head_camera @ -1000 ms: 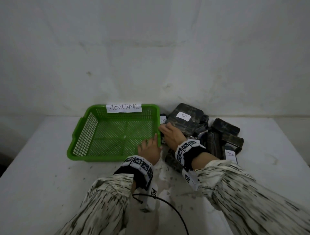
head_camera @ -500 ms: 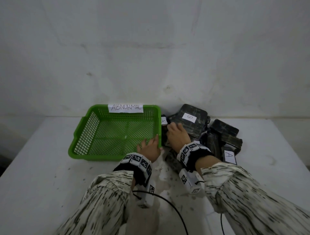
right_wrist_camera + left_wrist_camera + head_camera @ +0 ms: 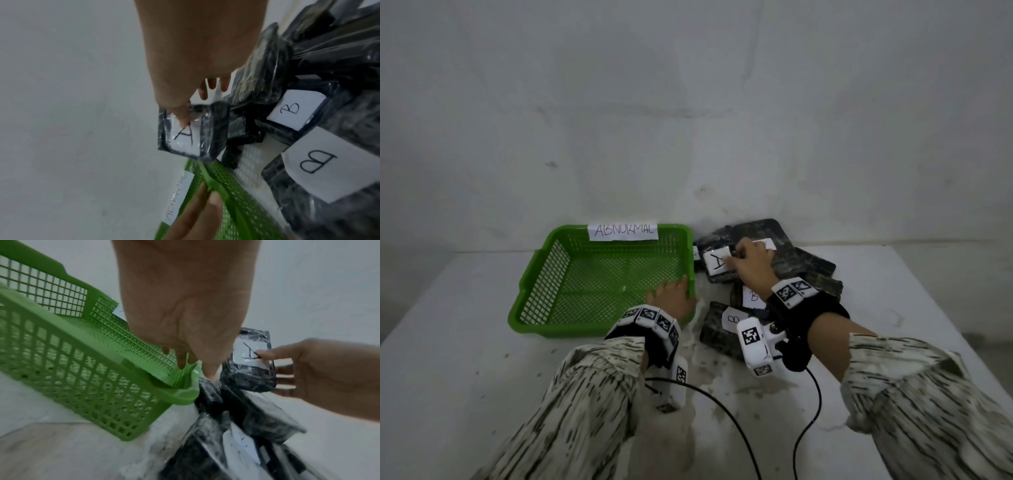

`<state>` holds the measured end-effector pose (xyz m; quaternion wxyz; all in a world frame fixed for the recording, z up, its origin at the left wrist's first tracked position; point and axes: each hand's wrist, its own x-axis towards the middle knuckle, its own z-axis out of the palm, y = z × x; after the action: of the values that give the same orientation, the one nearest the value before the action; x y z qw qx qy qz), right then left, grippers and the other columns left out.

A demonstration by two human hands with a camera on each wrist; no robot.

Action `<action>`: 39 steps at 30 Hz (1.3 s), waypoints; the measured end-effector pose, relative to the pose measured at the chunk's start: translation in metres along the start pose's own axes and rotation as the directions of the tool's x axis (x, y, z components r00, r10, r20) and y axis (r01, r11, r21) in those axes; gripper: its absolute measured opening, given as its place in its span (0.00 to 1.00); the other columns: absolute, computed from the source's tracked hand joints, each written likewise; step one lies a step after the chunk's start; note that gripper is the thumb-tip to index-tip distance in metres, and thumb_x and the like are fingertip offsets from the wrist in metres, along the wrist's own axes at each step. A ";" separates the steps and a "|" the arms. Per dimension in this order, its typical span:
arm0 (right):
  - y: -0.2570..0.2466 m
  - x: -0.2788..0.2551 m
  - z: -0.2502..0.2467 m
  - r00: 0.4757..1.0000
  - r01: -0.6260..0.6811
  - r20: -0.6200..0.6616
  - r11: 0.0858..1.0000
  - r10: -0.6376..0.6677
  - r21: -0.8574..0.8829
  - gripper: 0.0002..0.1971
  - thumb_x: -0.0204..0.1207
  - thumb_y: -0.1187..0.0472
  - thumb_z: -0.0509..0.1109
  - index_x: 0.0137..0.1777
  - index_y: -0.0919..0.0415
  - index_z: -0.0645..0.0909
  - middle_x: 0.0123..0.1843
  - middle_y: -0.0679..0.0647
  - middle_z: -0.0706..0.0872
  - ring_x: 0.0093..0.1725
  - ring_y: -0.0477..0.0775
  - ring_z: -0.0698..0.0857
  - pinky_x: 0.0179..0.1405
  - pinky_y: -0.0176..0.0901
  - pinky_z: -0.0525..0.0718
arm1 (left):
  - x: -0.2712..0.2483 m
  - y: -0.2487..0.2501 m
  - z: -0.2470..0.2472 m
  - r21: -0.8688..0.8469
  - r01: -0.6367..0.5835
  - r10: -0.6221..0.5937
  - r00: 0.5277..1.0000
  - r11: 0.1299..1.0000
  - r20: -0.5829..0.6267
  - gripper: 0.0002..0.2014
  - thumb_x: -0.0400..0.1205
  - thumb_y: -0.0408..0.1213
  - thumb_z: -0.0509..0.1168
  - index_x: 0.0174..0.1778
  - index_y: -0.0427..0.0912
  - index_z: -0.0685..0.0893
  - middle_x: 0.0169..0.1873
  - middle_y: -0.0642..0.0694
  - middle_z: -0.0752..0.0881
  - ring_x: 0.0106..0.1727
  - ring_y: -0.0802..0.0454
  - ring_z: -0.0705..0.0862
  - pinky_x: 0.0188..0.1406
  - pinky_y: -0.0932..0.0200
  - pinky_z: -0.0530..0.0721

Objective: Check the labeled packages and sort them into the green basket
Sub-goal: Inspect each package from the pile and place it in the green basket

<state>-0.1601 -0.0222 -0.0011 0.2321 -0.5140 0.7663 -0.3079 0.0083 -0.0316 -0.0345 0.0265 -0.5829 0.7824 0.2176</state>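
A green mesh basket (image 3: 541,284) with a paper label reading ABNORMAL (image 3: 623,230) stands left of centre, with nothing inside. My left hand (image 3: 674,291) holds the rim at its near right corner (image 3: 193,368), fingers inside and thumb outside. My right hand (image 3: 736,257) pinches a small dark wrapped package labelled A (image 3: 717,263), raised above the pile beside the basket's right wall. Its thumb lies on the white label (image 3: 185,138) and the fingers are behind the package (image 3: 248,374). Two packages labelled B (image 3: 753,296) (image 3: 732,318) lie below the right wrist.
More dark wrapped packages (image 3: 811,265) are heaped against the wall to the right of the basket. Black cables (image 3: 722,411) trail over the stained white table (image 3: 465,359) near my sleeves. The wall stands right behind the basket and the pile.
My right hand has pulled the package labelled A out of the pile and lifted it, label facing me. The left hand has stayed on the basket's corner.
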 end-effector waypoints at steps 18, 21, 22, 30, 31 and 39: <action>-0.032 -0.059 0.020 0.964 -0.158 0.260 0.682 -0.050 0.714 0.15 0.81 0.51 0.66 0.64 0.56 0.79 0.63 0.59 0.85 0.65 0.58 0.83 0.71 0.63 0.76 | -0.039 -0.005 -0.051 -0.877 -0.191 0.148 0.979 0.442 -0.139 0.19 0.85 0.35 0.59 0.73 0.43 0.73 0.65 0.42 0.79 0.58 0.51 0.79 0.52 0.61 0.84; -0.033 -0.062 0.022 0.961 -0.164 0.272 0.670 -0.058 0.724 0.16 0.81 0.52 0.66 0.66 0.57 0.78 0.64 0.60 0.85 0.65 0.59 0.83 0.70 0.64 0.77 | -0.039 -0.009 -0.050 -0.863 -0.238 0.159 0.970 0.446 -0.185 0.18 0.84 0.32 0.60 0.71 0.42 0.74 0.67 0.38 0.79 0.59 0.50 0.80 0.50 0.67 0.82; -0.034 -0.063 0.021 0.955 -0.183 0.292 0.664 -0.055 0.725 0.18 0.81 0.52 0.67 0.68 0.57 0.76 0.64 0.59 0.85 0.65 0.59 0.83 0.69 0.63 0.78 | -0.039 -0.009 -0.050 -0.871 -0.240 0.151 0.970 0.428 -0.193 0.18 0.84 0.32 0.59 0.71 0.42 0.74 0.67 0.37 0.79 0.58 0.49 0.80 0.50 0.66 0.83; -0.027 -0.063 0.015 0.958 -0.186 0.282 0.618 -0.059 0.764 0.22 0.79 0.63 0.69 0.72 0.63 0.73 0.63 0.61 0.85 0.56 0.55 0.86 0.59 0.49 0.82 | -0.046 -0.007 -0.047 -0.932 -0.137 0.151 0.984 0.335 -0.091 0.23 0.83 0.33 0.62 0.74 0.50 0.71 0.65 0.39 0.81 0.55 0.46 0.84 0.49 0.47 0.88; -0.026 -0.063 0.015 0.954 -0.194 0.293 0.623 -0.060 0.758 0.22 0.79 0.62 0.70 0.72 0.62 0.72 0.64 0.61 0.85 0.58 0.56 0.86 0.58 0.49 0.83 | -0.046 -0.007 -0.046 -0.931 -0.150 0.150 0.983 0.333 -0.105 0.23 0.83 0.31 0.62 0.74 0.49 0.71 0.65 0.39 0.81 0.53 0.48 0.85 0.46 0.53 0.89; -0.024 -0.063 0.009 0.929 -0.246 0.362 0.600 -0.078 0.761 0.29 0.75 0.68 0.72 0.75 0.55 0.70 0.55 0.51 0.86 0.50 0.52 0.86 0.37 0.44 0.86 | -0.049 -0.008 -0.046 -0.970 -0.103 0.130 0.989 0.219 -0.075 0.27 0.83 0.30 0.61 0.78 0.51 0.67 0.61 0.43 0.83 0.53 0.49 0.85 0.47 0.50 0.88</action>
<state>-0.1162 0.0276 0.0122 0.5863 -0.3662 0.5164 -0.5054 0.0406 -0.0064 0.0190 -0.3485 -0.4106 0.5191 0.6637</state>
